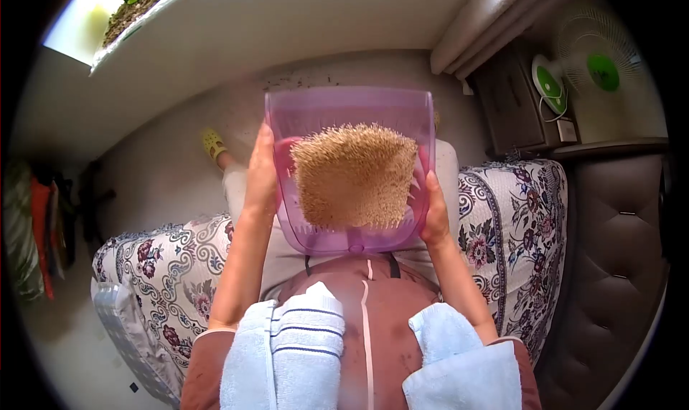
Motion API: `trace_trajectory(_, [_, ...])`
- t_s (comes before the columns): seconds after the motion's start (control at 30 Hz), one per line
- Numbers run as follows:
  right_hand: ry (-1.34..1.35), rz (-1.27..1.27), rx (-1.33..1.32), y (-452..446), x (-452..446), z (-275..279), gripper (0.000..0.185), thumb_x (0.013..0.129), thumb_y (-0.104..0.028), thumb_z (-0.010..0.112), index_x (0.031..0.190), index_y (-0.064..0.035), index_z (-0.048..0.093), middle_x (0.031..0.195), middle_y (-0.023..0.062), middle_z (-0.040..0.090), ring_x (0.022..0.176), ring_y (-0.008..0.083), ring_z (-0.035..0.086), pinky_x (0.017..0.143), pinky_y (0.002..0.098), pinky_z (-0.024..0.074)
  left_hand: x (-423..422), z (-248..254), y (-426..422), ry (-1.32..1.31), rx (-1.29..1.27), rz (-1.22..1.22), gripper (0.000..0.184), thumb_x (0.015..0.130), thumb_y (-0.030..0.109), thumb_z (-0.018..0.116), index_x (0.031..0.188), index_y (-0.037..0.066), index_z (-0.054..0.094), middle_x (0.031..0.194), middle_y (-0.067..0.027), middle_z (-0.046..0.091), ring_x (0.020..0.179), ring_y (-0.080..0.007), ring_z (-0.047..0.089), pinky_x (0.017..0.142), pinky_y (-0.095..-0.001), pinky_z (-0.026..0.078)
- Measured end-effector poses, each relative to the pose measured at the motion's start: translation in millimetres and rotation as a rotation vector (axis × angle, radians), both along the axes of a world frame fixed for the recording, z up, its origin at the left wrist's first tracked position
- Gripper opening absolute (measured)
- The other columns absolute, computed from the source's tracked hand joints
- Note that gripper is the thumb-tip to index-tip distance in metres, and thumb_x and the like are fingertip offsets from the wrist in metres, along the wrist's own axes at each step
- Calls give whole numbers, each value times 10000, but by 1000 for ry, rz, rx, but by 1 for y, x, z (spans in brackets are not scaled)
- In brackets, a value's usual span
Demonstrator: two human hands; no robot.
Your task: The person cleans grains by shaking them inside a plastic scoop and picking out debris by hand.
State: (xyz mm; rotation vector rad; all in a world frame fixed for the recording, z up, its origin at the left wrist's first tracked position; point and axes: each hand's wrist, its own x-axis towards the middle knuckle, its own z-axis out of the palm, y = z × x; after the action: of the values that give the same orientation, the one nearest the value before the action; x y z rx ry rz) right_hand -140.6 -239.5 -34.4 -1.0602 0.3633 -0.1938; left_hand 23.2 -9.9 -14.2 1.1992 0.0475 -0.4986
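A translucent purple plastic tray (352, 101) with raised sides and rows of slots or ridges is held in front of my lap. Small tan grains or pellets (355, 177) lie in it as a thick, roughly square mound; their exact kind I cannot make out. Along the left side, my left hand (263, 170) grips the tray, its fingers partly hidden behind and beneath. Opposite it, my right hand (433, 213) is closed on the right side, thumb upward along the wall. A pinkish tone shows through the plastic where fingers support it from below.
I sit on a bed with a floral cover (513, 231), beside a brown padded headboard (610, 266). A fan (599, 69) and dark cabinet (513, 87) stand at right. Dark specks dot the floor ahead. Blue towels (305, 338) hang over my chest. A window ledge (136, 15) is upper left.
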Motion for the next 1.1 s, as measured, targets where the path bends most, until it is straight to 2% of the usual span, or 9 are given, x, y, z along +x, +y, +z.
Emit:
trace_trajectory(0.07, [24, 11, -98, 0, 2, -3, 591, 1004, -370, 335, 1489, -52, 218, 1489, 123, 319, 1338, 255, 352, 1113, 361, 271, -7, -13, 3, 48, 8, 12, 499, 1017, 436, 327, 1425, 149, 354, 1018, -103, 634, 914, -166, 614, 752, -317, 514])
trace_trajectory(0.17, [90, 15, -189, -3, -1, 20, 566, 1007, -334, 343, 1479, -38, 242, 1477, 125, 342, 1337, 242, 353, 1117, 343, 265, -11, -22, -1, 113, -145, -16, 521, 1018, 436, 321, 1454, 153, 302, 1017, -118, 631, 925, -185, 617, 790, -337, 520])
trace_trajectory(0.3, [45, 35, -134, -13, 11, 58, 577, 1005, -339, 344, 1492, -59, 213, 1493, 116, 316, 1365, 234, 322, 1121, 356, 255, -8, 38, -2, -63, -228, 8, 565, 1014, 455, 318, 1487, 162, 217, 1020, -139, 627, 932, -204, 621, 813, -344, 520])
trace_trajectory(0.43, [-267, -46, -173, -10, 18, 40, 614, 994, -394, 350, 1510, -115, 165, 1514, 94, 281, 1381, 245, 301, 1120, 388, 253, -4, 80, -5, -268, -241, 27, 595, 1010, 476, 312, 1498, 164, 177, 1033, -148, 626, 934, -209, 622, 866, -342, 494])
trace_trajectory(0.53, [-137, 54, 8, -12, 13, 20, 598, 1002, -391, 344, 1507, -114, 182, 1526, 90, 258, 1363, 207, 324, 1107, 376, 276, 4, 45, -9, -210, -158, -18, 567, 1017, 444, 331, 1490, 147, 233, 1132, -118, 599, 971, -184, 586, 924, -330, 438])
trace_trajectory(0.73, [67, 14, 55, -17, 21, 20, 576, 1015, -356, 348, 1484, -43, 232, 1466, 83, 360, 1274, 214, 428, 1058, 327, 329, 0, 22, -10, -38, -42, 59, 534, 1022, 400, 330, 1458, 93, 313, 1296, -56, 508, 1018, -178, 545, 925, -327, 434])
trace_trajectory(0.9, [-218, 71, -371, -6, 24, 121, 542, 1008, -237, 390, 1463, 21, 248, 1468, 95, 360, 1331, 179, 360, 1110, 302, 241, -13, 76, 11, -126, -379, 29, 579, 1019, 462, 285, 1501, 162, 173, 1093, -141, 631, 1041, -218, 584, 962, -329, 411])
trace_trajectory(1.03, [-140, 16, 61, -22, 26, 14, 575, 1006, -293, 370, 1482, -11, 213, 1433, 113, 388, 1300, 181, 393, 1083, 304, 301, -7, 47, 2, -326, -120, 50, 584, 1023, 434, 307, 1493, 102, 212, 1268, -129, 537, 1027, -203, 578, 964, -316, 402])
trace_trajectory(1.1, [-90, 69, 101, -11, 17, 26, 574, 1008, -357, 349, 1478, -43, 248, 1449, 104, 377, 1314, 193, 376, 1089, 314, 292, -8, 32, -4, -234, -39, 105, 586, 1022, 408, 345, 1482, 57, 247, 1377, -114, 448, 1003, -194, 578, 950, -308, 404])
